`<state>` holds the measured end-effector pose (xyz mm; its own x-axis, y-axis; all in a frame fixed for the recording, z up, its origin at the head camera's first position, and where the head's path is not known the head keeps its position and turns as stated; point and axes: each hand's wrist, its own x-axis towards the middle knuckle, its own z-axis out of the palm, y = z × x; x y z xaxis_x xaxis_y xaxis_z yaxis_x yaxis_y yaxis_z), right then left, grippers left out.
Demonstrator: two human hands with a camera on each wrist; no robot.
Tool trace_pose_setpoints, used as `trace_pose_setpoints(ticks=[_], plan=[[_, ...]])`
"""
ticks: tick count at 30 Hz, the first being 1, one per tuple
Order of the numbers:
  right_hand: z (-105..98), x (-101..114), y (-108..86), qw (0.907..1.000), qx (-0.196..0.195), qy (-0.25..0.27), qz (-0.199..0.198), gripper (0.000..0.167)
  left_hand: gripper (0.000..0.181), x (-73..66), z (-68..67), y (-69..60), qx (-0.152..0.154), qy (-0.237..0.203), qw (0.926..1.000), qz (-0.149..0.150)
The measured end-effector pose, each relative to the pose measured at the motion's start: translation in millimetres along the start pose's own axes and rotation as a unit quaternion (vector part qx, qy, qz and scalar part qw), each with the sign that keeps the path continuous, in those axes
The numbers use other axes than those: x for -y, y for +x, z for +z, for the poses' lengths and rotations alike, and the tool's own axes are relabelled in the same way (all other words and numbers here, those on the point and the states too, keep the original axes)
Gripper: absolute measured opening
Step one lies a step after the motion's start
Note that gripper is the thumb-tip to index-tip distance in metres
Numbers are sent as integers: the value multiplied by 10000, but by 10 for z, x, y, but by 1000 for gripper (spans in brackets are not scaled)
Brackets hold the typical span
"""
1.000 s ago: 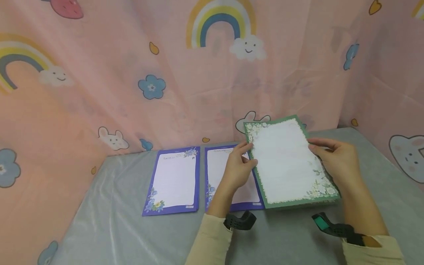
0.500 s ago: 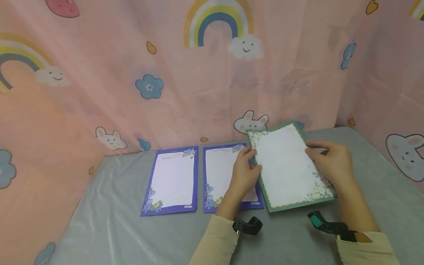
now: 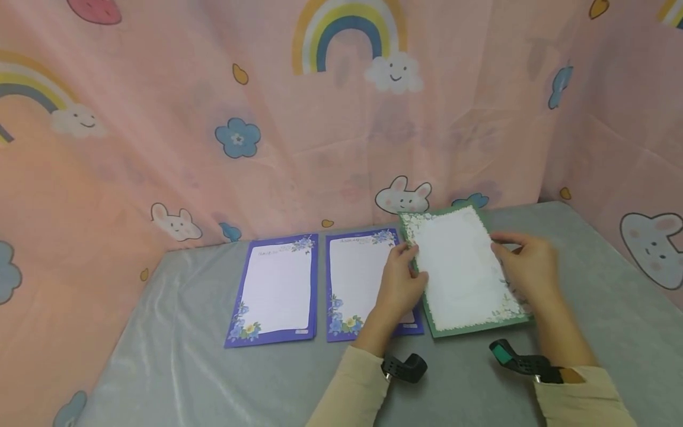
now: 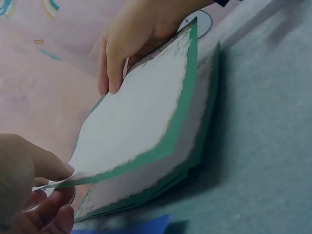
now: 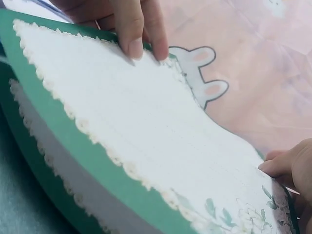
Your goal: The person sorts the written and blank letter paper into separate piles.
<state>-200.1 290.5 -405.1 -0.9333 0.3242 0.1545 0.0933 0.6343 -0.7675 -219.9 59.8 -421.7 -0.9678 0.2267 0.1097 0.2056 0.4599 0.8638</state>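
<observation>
A white sheet of stationery paper (image 3: pixel 461 273) with a green border and pale flowers is held up at a tilt between both hands. My left hand (image 3: pixel 401 281) pinches its left edge, thumb on the front. On the opposite edge, my right hand (image 3: pixel 530 270) pinches the paper between thumb and fingers. The left wrist view shows the sheet bowed, with more green-bordered sheets (image 4: pixel 141 183) lying right beneath it. A gap separates their near edges. In the right wrist view, the lower paper (image 5: pixel 44 146) shows along the held sheet's near side.
Two purple-bordered flowered paper piles lie to the left: a left one (image 3: pixel 277 290) and a middle one (image 3: pixel 352 267), partly behind the left forearm. A grey cloth (image 3: pixel 176 356) covers the table. A pink patterned curtain (image 3: pixel 299 172) hangs at the back.
Both hands have lowered the green-bordered sheet toward the table. The left hand has shifted right and the right hand slightly left, each keeping its pinch. The purple-bordered papers stay put.
</observation>
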Motion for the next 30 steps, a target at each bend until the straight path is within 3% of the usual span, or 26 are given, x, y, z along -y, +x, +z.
trace_pose_setpoints(ticks=[11, 19, 30], plan=[[76, -150, 10, 9997, -143, -172, 77, 37, 52, 30, 100, -39, 162, 925, 9956, 72], [116, -186, 4, 9995, -119, -250, -161, 35, 50, 48, 134, -70, 249, 1785, 9836, 82], [191, -263, 9, 9964, -104, -660, -530, 34, 47, 93, 179, -76, 357, 2159, 9758, -28]])
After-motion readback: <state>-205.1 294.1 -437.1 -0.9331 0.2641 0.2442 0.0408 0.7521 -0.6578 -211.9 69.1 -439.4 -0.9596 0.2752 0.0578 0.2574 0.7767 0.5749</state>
